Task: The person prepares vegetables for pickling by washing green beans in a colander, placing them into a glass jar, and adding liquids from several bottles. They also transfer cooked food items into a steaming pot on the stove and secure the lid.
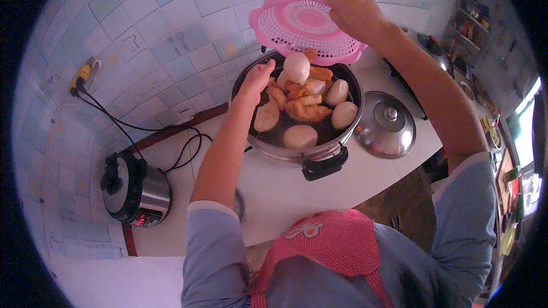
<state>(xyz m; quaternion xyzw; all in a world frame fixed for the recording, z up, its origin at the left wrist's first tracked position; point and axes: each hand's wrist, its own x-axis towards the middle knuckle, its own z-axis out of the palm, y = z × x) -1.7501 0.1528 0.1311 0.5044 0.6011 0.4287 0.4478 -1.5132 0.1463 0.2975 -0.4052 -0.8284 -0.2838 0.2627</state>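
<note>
My right hand [355, 10] grips the rim of a pink plastic colander [306, 15], which is tilted above the back of a wide metal pot [278, 154]. Inside the pot are several pale round buns [301, 136] and golden-brown fried pieces [306, 109]. One white bun [296, 68] sits high at the back, just below the colander's lower edge. My left hand [259, 79] reaches over the pot's left rim, beside the food. Its fingers are partly hidden, so I cannot tell whether they touch anything.
A domed metal lid [385, 124] lies on the white counter [291, 196] right of the pot. An electric pressure cooker [139, 192] stands at the left, its cord [115, 117] running to a yellow power outlet [83, 75]. A tiled wall [171, 47] rises behind.
</note>
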